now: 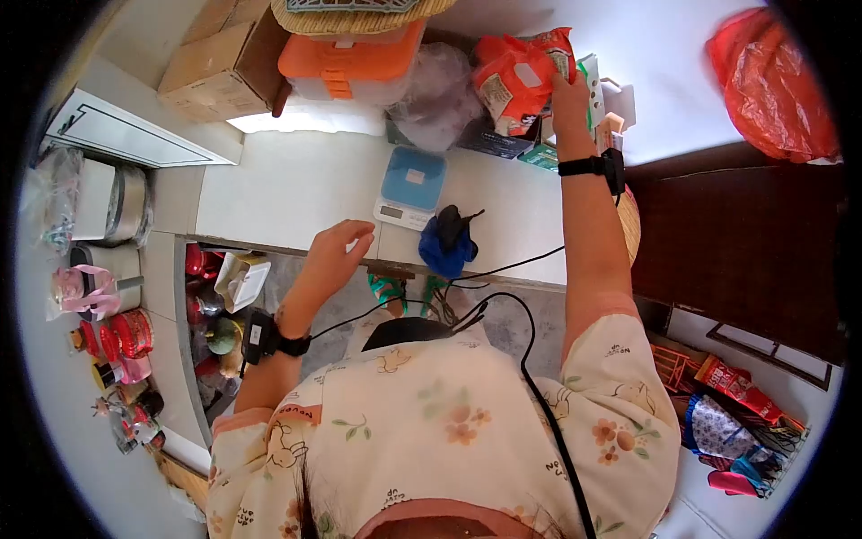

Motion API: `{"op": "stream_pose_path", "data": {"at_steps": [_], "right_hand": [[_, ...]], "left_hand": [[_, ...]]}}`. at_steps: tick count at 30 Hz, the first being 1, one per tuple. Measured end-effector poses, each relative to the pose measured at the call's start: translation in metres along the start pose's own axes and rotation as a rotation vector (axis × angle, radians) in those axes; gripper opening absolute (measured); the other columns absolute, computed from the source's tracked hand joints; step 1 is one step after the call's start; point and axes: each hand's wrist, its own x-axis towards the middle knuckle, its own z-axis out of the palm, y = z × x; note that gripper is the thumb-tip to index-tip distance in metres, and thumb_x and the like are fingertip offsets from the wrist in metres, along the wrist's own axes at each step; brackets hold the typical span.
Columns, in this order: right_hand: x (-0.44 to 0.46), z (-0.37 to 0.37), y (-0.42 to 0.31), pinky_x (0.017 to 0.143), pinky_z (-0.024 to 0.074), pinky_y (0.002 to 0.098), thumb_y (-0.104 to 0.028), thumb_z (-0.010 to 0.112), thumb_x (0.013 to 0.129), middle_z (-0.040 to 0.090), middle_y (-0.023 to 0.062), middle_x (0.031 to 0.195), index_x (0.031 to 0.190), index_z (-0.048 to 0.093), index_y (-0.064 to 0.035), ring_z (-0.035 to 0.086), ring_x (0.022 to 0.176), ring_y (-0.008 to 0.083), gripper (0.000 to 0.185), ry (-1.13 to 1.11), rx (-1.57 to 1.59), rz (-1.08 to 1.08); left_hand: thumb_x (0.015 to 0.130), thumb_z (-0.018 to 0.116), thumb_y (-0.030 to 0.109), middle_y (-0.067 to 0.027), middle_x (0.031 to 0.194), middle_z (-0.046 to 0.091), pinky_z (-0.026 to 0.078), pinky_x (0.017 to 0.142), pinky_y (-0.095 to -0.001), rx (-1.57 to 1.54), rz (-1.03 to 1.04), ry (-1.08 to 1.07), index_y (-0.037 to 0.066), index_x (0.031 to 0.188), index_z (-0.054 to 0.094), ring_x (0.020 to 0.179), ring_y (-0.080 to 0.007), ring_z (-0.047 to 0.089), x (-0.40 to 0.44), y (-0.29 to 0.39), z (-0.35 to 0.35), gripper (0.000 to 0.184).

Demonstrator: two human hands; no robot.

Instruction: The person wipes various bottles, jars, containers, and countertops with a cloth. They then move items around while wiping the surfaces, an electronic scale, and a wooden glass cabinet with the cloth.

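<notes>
My right hand (569,97) reaches to the back of the counter, its fingers closed on the edge of a red printed packet (555,52). Right beside it is a red plastic bag (514,83) with a pale label. My left hand (338,256) hovers over the counter's front edge, fingers loosely bent and apart, holding nothing. Close to it lies a kitchen scale (404,216) with a blue top (413,178) and a small display. A crumpled blue and black cloth item (449,241) sits at the scale's front right corner.
An orange-lidded clear box (350,67), a cardboard box (215,72) and a clear plastic bag (435,94) line the back of the white counter (287,189). A red bag (777,85) hangs at the right. Black cables (530,346) run past my body.
</notes>
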Motion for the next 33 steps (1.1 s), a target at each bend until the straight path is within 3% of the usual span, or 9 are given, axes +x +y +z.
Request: {"op": "stream_pose_path", "data": {"at_steps": [3, 6, 9, 12, 17, 19, 22, 25, 33], "right_hand": [[-0.042, -0.018, -0.049, 0.083, 0.0506, 0.0447, -0.023, 0.067, 0.089, 0.069, 0.0258, 0.099, 0.112, 0.064, 0.0032, 0.066, 0.092, 0.0382, 0.035, -0.065, -0.094, 0.03], [-0.061, -0.006, -0.022, 0.085, 0.0499, 0.0377, -0.022, 0.065, 0.094, 0.07, 0.0151, 0.101, 0.114, 0.065, 0.001, 0.063, 0.092, 0.0252, 0.03, -0.117, 0.235, 0.084], [-0.08, -0.003, 0.002, 0.086, 0.0495, 0.0323, -0.021, 0.064, 0.099, 0.069, 0.0066, 0.111, 0.126, 0.063, -0.0003, 0.062, 0.097, 0.0151, 0.034, -0.313, 0.654, 0.269], [-0.104, -0.001, 0.014, 0.089, 0.0483, 0.027, -0.015, 0.063, 0.1, 0.068, 0.0018, 0.113, 0.129, 0.062, -0.003, 0.06, 0.098, 0.0092, 0.031, -0.399, 0.622, 0.223], [-0.101, -0.055, -0.044, 0.09, 0.0487, 0.0285, -0.013, 0.064, 0.099, 0.068, 0.0033, 0.111, 0.125, 0.063, -0.001, 0.061, 0.097, 0.0124, 0.029, -0.462, 0.768, 0.245], [-0.084, -0.069, -0.029, 0.091, 0.0494, 0.029, -0.013, 0.065, 0.099, 0.068, 0.0037, 0.112, 0.125, 0.063, -0.0014, 0.062, 0.098, 0.0136, 0.029, -0.431, 0.613, 0.114], [-0.061, -0.088, -0.012, 0.09, 0.0499, 0.0283, -0.013, 0.066, 0.099, 0.069, 0.0032, 0.112, 0.124, 0.064, -0.0022, 0.062, 0.098, 0.0142, 0.028, -0.246, 0.611, 0.059], [-0.039, -0.117, -0.009, 0.091, 0.0508, 0.029, -0.012, 0.065, 0.099, 0.068, 0.0041, 0.112, 0.125, 0.063, -0.002, 0.062, 0.1, 0.0148, 0.029, -0.189, 0.806, 0.171], [-0.028, -0.139, 0.023, 0.096, 0.0513, 0.0341, -0.007, 0.06, 0.1, 0.063, 0.0078, 0.122, 0.129, 0.058, -0.0016, 0.061, 0.11, 0.0184, 0.029, -0.161, 1.054, 0.308]], "left_hand": [[0.1, 0.062, 0.016, -0.0138, 0.11, 0.074, 0.056, 0.089, -0.0329, -0.184, -0.136, -0.043, 0.0, 0.12, 0.068, 0.099, -0.0226, 0.071, 0.011, 0.013, 0.013, 0.027], [0.099, 0.062, 0.016, -0.012, 0.112, 0.074, 0.054, 0.092, -0.0334, -0.256, -0.168, -0.043, 0.0, 0.127, 0.064, 0.106, -0.0211, 0.069, 0.032, 0.016, 0.034, 0.032], [0.097, 0.066, 0.018, -0.0141, 0.123, 0.069, 0.053, 0.096, -0.0334, -0.21, -0.098, -0.031, 0.001, 0.14, 0.054, 0.113, -0.0238, 0.066, 0.069, 0.045, 0.053, 0.047], [0.089, 0.076, 0.026, -0.0188, 0.139, 0.059, 0.05, 0.101, -0.038, -0.203, -0.025, 0.113, 0.004, 0.152, 0.038, 0.12, -0.031, 0.063, 0.127, 0.06, 0.104, 0.077], [0.083, 0.082, 0.03, -0.0193, 0.134, 0.06, 0.049, 0.104, -0.0455, 0.027, 0.057, 0.559, 0.002, 0.149, 0.041, 0.122, -0.0344, 0.061, 0.232, 0.064, 0.174, 0.082], [0.085, 0.08, 0.029, -0.018, 0.131, 0.062, 0.053, 0.1, -0.0461, -0.016, 0.117, 0.451, 0.0, 0.145, 0.045, 0.119, -0.0332, 0.063, 0.256, 0.056, 0.177, 0.074], [0.093, 0.073, 0.026, -0.0151, 0.127, 0.063, 0.058, 0.092, -0.0435, -0.428, -0.172, 0.266, -0.001, 0.138, 0.051, 0.114, -0.0296, 0.066, 0.259, 0.065, 0.176, 0.057], [0.1, 0.064, 0.02, -0.0129, 0.126, 0.063, 0.062, 0.087, -0.0419, -0.948, -0.234, 0.317, 0.0, 0.136, 0.054, 0.11, -0.0277, 0.067, 0.234, 0.098, 0.159, 0.042], [0.104, 0.05, 0.007, -0.0129, 0.128, 0.064, 0.061, 0.093, -0.0422, -0.995, -0.131, 0.323, 0.001, 0.137, 0.055, 0.113, -0.0264, 0.066, 0.16, 0.093, 0.123, 0.034]]}}
